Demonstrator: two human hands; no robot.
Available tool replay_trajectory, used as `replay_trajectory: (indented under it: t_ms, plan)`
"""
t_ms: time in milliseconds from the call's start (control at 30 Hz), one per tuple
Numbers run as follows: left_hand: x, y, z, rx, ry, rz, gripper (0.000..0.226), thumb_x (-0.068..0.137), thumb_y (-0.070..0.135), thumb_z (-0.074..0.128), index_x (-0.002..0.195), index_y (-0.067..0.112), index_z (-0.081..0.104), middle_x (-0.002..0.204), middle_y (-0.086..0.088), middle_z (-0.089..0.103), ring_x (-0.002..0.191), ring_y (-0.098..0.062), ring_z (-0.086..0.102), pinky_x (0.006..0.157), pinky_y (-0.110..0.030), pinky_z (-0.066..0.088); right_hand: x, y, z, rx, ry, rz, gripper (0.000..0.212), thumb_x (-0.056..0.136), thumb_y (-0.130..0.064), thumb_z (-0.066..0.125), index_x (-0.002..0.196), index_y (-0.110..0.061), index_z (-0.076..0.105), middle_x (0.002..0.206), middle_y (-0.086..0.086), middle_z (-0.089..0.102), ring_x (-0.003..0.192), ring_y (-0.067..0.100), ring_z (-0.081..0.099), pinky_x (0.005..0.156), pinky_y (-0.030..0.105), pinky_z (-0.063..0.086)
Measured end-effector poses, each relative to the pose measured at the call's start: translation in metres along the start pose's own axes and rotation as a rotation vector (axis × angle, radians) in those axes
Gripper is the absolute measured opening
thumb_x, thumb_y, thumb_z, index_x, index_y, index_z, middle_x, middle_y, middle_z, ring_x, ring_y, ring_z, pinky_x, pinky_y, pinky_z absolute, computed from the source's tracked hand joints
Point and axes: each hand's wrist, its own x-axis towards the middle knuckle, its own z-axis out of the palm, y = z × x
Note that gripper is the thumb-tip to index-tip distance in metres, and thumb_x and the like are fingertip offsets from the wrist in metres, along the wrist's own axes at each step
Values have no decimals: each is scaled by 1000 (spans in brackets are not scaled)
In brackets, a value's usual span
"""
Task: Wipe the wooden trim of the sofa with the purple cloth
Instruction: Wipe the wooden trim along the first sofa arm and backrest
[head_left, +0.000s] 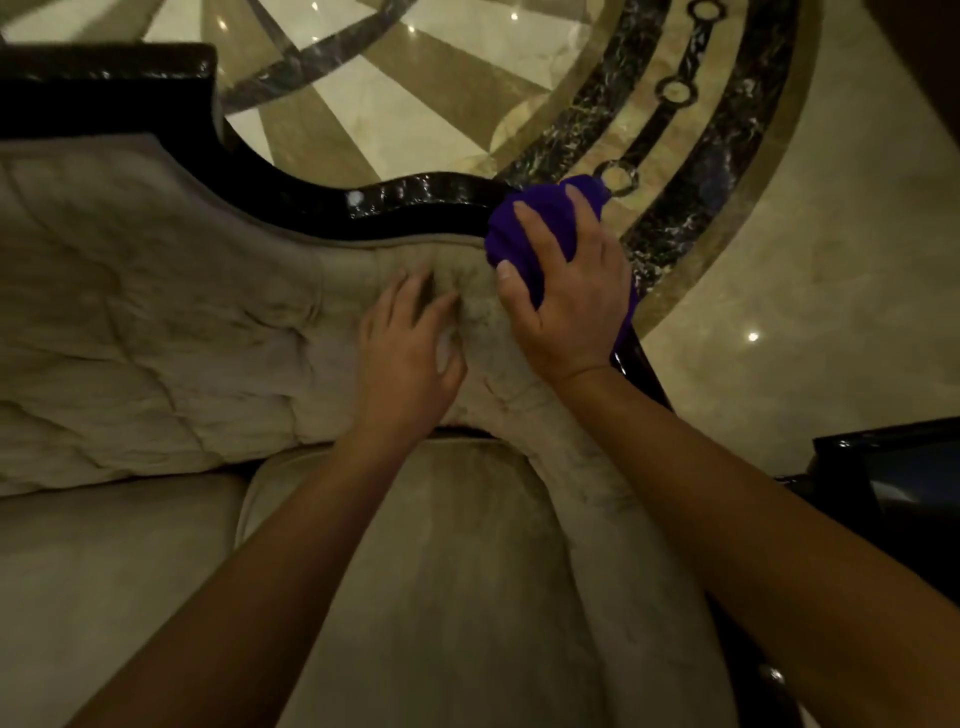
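The dark glossy wooden trim (405, 200) curves along the top of the beige tufted sofa back (156, 312). My right hand (566, 296) presses the bunched purple cloth (540, 223) onto the trim at its right end, where it bends down the sofa's side. My left hand (410, 348) lies flat on the upholstery just below the trim, fingers spread, holding nothing. The trim under the cloth is hidden.
Behind the sofa lies a polished marble floor (779, 260) with dark inlaid bands. A beige seat cushion (415, 571) is below my arms. A dark glossy piece of furniture (893, 467) stands at the right edge.
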Motion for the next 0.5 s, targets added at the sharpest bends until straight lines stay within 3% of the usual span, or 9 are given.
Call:
replay_trajectory:
  t_ms: [167, 233, 300, 333, 400, 433, 500]
  plan:
    - [-9, -8, 1, 37, -71, 60, 70, 86, 33, 69, 151, 17, 49, 168, -11, 27, 157, -32, 17, 123, -53, 24, 32, -26, 9, 21, -6, -80, 45, 102, -50, 44, 134, -28, 67, 146, 9, 59, 132, 36, 54, 107, 49, 40]
    - [-4, -12, -13, 4, -164, 74, 63, 90, 34, 69, 149, 18, 51, 168, -10, 27, 158, -30, 16, 125, -51, 23, 45, -36, 15, -10, -28, -157, 42, 103, -49, 46, 133, -28, 67, 143, 9, 61, 130, 35, 55, 104, 48, 41]
    - [4, -21, -45, -139, -254, 70, 49, 93, 30, 69, 140, 20, 61, 157, -8, 47, 148, -25, 39, 118, -49, 36, 55, -42, 20, -36, -59, -239, 43, 104, -50, 45, 134, -28, 65, 143, 9, 60, 129, 35, 55, 104, 48, 42]
    - [9, -28, -68, -225, -261, 67, 42, 95, 27, 68, 136, 20, 64, 144, -5, 61, 133, -21, 55, 109, -47, 46, 58, -44, 22, -48, -81, -268, 43, 104, -51, 44, 135, -28, 64, 144, 9, 59, 129, 35, 54, 104, 49, 42]
    - [14, -42, -117, -301, -139, 88, 31, 97, 23, 67, 127, 17, 69, 117, -2, 75, 101, -15, 71, 91, -43, 58, 63, -47, 26, -51, -113, -295, 44, 103, -52, 45, 135, -28, 62, 143, 9, 58, 129, 35, 54, 104, 50, 42]
    - [15, -49, -141, -260, -47, 116, 29, 97, 23, 66, 124, 16, 70, 113, -2, 75, 98, -14, 71, 88, -42, 59, 66, -49, 28, -43, -123, -301, 44, 103, -53, 46, 134, -28, 62, 142, 9, 59, 128, 35, 54, 104, 50, 42]
    - [13, -68, -179, -106, 138, 151, 29, 96, 26, 62, 121, 14, 71, 119, -4, 72, 111, -19, 66, 96, -40, 53, 74, -61, 32, -47, -149, -331, 43, 102, -53, 45, 132, -27, 63, 138, 10, 61, 124, 36, 57, 102, 50, 43]
